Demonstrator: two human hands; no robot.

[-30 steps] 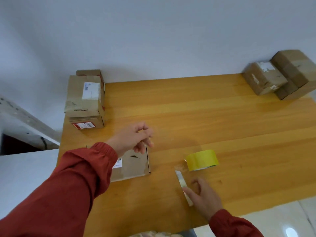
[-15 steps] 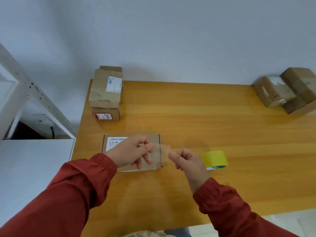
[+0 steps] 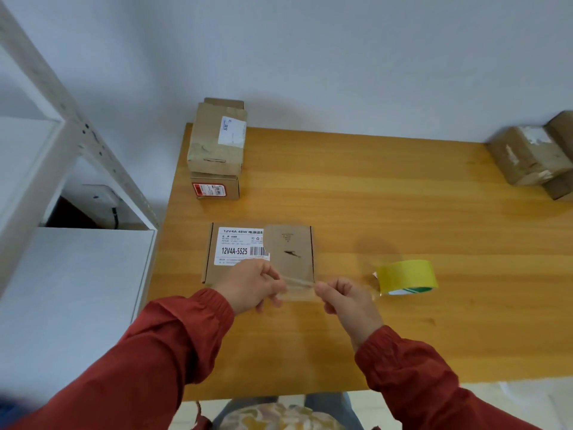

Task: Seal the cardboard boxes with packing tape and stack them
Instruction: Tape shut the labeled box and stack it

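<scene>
1. Head view: wooden table point(image 3: 403, 212), stacked boxes point(image 3: 217, 147) at far left, more boxes point(image 3: 527, 156) at far right.
2. Flat box point(image 3: 235, 243) front-left on the table, brown, white barcode label.
3. Left hand point(image 3: 251, 285) and right hand point(image 3: 347, 301) each pinch an end of the clear tape strip point(image 3: 297, 285), stretched at the box's near edge.
4. Yellow tape roll point(image 3: 404, 276) just right of right hand.

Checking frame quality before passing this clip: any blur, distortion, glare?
Head view: wide-angle distortion slants the shelving post; left sleeve smears at the bottom corner; flat box label reads sharply; clear tape strip between left hand and right hand looks faint; soft light, no glare.
</scene>
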